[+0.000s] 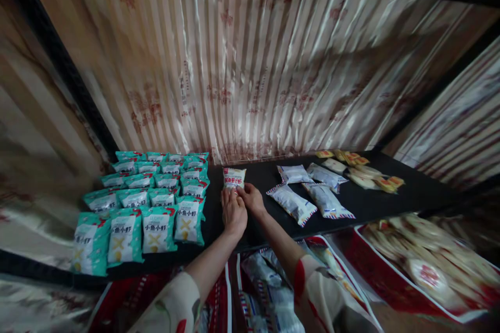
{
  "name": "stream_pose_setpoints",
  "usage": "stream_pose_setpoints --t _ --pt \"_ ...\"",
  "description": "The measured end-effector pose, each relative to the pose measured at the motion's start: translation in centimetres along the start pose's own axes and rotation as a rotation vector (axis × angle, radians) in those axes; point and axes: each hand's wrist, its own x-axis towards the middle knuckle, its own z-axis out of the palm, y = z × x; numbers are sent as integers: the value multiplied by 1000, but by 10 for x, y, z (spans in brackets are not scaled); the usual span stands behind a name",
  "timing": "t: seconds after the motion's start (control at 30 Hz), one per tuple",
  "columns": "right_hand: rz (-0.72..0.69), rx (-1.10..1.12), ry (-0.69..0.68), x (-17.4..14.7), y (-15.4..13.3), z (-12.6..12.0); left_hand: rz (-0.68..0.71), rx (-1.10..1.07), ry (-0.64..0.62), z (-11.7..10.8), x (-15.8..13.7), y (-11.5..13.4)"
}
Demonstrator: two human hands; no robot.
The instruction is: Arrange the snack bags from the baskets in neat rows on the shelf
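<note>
A small white and red snack bag [234,177] is on the black shelf [219,229], right of the rows of teal bags. My left hand [233,212] covers its lower part, fingers bent over the front. From the right, my right hand [253,199] closes its fingertips on the lower right edge. Both hands hold the bag, and its bottom is hidden beneath them. To the left, teal snack bags [159,230] stand in neat rows. On the right lie several silver-white packets [294,203] with striped ends.
Yellow packs [353,159] and flat pale packages [365,176] lie at the shelf's right end. Below the front edge are red bins with white rims, one holding pale round packages [427,276], another silver packets [269,291]. Striped sheeting [242,62] hangs behind; dark posts [74,67] flank it.
</note>
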Motion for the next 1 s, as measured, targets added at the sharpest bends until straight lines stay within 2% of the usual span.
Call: stream_pose_setpoints --t 0.2,0.4,0.7,1.0 --pt "27 -63 54 51 -8 25 -78 9 46 13 57 -4" --pt "76 -118 95 75 -14 48 -95 23 100 17 91 -6" --pt "31 -142 32 94 -29 67 -103 13 169 5 120 -6" --pt "-9 -144 -40 100 -29 77 -146 -27 206 -2 128 -11"
